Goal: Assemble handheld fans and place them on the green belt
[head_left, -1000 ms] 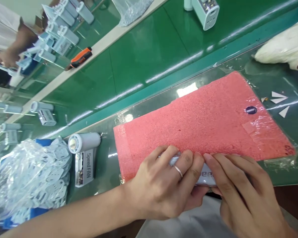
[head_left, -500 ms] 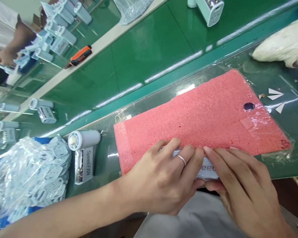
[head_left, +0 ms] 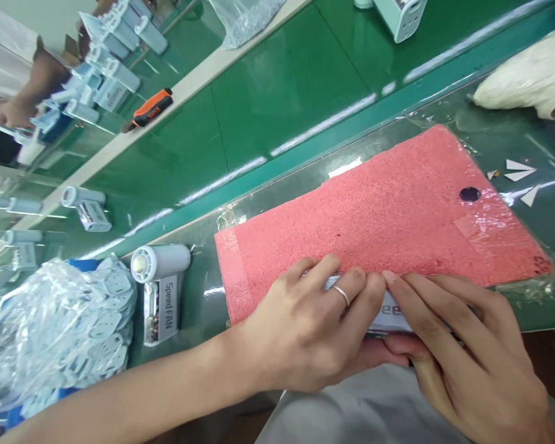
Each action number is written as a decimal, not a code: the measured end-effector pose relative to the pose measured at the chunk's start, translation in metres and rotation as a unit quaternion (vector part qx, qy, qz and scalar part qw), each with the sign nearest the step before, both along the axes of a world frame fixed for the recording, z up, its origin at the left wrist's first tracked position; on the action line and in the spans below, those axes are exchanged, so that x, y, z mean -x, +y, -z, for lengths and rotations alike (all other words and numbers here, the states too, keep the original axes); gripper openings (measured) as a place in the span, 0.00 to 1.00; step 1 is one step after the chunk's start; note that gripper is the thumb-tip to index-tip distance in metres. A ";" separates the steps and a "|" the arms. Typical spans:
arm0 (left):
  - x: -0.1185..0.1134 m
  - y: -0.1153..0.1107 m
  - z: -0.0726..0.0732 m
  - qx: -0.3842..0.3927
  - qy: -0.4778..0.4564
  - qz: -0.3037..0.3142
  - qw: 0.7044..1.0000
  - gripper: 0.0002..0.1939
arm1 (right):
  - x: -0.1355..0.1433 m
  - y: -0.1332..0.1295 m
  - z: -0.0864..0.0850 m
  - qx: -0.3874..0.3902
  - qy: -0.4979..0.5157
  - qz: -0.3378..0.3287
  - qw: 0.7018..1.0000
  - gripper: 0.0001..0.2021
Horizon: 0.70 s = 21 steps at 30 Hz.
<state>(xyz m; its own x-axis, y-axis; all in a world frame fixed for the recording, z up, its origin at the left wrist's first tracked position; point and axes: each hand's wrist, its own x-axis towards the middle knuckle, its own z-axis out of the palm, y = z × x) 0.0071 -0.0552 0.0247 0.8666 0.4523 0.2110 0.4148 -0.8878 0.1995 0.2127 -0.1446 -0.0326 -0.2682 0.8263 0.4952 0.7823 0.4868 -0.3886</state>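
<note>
My left hand (head_left: 319, 320), with a ring on one finger, is closed over one end of a pale fan housing (head_left: 388, 314). My right hand (head_left: 467, 351) grips the other end, its fingertips close to the left ones. Part of the grey printed lettering shows between the hands; most of the housing is hidden under them. The housing lies at the near edge of a pink foam pad (head_left: 361, 216) wrapped in clear film. Left of the pad, a white fan unit (head_left: 161, 290) lettered "Speed FAN" lies on the bench.
A clear bag of light blue plastic parts (head_left: 92, 333) sits at left. An orange-black tool (head_left: 150, 110) rests on the white ledge. Further units (head_left: 87, 206) and a cloth-like bundle (head_left: 527, 77) are around. At far left is another person's hand (head_left: 16, 114).
The view has shifted slightly. Both hands stay on the housing; my left thumb now reaches further right beneath its near edge, close to my right thumb.
</note>
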 end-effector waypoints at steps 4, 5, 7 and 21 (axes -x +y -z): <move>0.000 -0.002 0.002 -0.022 -0.010 0.001 1.000 0.32 | 0.000 -0.001 0.003 -0.011 -0.009 0.001 1.000 0.21; 0.000 -0.003 0.003 -0.025 -0.008 0.001 1.000 0.31 | -0.001 -0.001 0.004 -0.017 -0.016 -0.002 1.000 0.23; 0.001 -0.003 0.003 -0.025 -0.005 -0.003 1.000 0.31 | -0.002 -0.001 0.006 -0.026 -0.025 -0.008 0.999 0.25; 0.003 -0.004 0.002 -0.025 0.009 0.019 0.999 0.24 | -0.015 -0.007 0.008 -0.006 -0.063 -0.055 0.996 0.28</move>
